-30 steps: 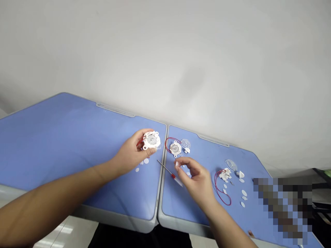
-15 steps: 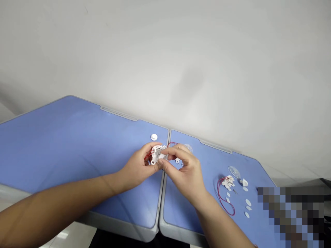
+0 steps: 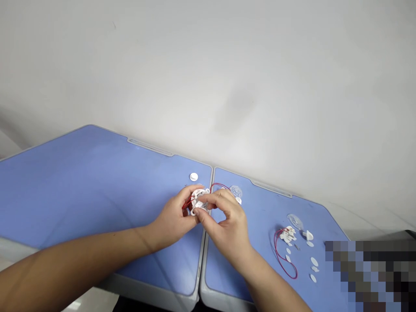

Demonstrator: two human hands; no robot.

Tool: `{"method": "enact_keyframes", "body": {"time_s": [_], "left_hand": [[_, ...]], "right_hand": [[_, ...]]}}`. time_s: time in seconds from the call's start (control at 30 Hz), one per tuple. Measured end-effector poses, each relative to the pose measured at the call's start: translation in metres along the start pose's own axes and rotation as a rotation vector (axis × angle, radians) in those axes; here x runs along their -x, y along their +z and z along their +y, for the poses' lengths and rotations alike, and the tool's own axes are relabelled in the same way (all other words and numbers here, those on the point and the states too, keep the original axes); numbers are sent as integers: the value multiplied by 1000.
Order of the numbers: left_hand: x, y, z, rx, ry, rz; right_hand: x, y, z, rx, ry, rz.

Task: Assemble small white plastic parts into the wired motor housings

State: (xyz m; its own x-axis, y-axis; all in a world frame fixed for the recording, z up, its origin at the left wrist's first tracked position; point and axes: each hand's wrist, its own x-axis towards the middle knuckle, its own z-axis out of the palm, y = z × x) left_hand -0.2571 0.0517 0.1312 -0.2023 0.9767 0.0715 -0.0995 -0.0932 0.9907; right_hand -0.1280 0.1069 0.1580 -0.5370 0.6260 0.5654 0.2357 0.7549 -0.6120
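Observation:
A round white plastic housing [image 3: 195,196] with small lugs on its rim and red wires [image 3: 187,202] is held over the seam between two blue tables. My left hand [image 3: 173,211] grips it from the left, fingers behind and thumb in front. The thumb and index finger of my right hand [image 3: 229,221] press on its face and lower edge, covering part of it. Whether a smaller piece lies under those fingertips I cannot tell. Just beyond my hands lies a white round cap [image 3: 193,177]. A clear disc [image 3: 236,191] rests behind my right hand, near more red wire.
On the right table [image 3: 260,260] lie another white part with wires [image 3: 287,235], a clear disc [image 3: 295,222], a white knob-like piece [image 3: 308,235], and several small pale discs [image 3: 313,261]. A wall [image 3: 208,86] stands behind the tables. The lower right corner is pixelated.
My right fingertips have shifted slightly left and now cover the clear centre of the housing that showed before. The whole view has moved a little, with everything lower in the picture.

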Motion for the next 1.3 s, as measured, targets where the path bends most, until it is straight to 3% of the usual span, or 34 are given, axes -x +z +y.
{"method": "enact_keyframes", "body": {"time_s": [0.33,0.5,0.6,1.13,1.3], "left_hand": [[1,-3,-8,-63,3,-8],[1,-2,-10,-110,24,2],[1,-2,-9,-143,28,15],[5,-4,2,-392,26,84],[5,-5,5,-455,9,56]], "right_hand": [[-1,-5,1,-145,167,-58],[-1,-9,13,-542,464,-177],[-3,-9,18,-689,560,-186],[3,2,33,-626,498,-127],[3,2,34,-625,506,-131]]}}
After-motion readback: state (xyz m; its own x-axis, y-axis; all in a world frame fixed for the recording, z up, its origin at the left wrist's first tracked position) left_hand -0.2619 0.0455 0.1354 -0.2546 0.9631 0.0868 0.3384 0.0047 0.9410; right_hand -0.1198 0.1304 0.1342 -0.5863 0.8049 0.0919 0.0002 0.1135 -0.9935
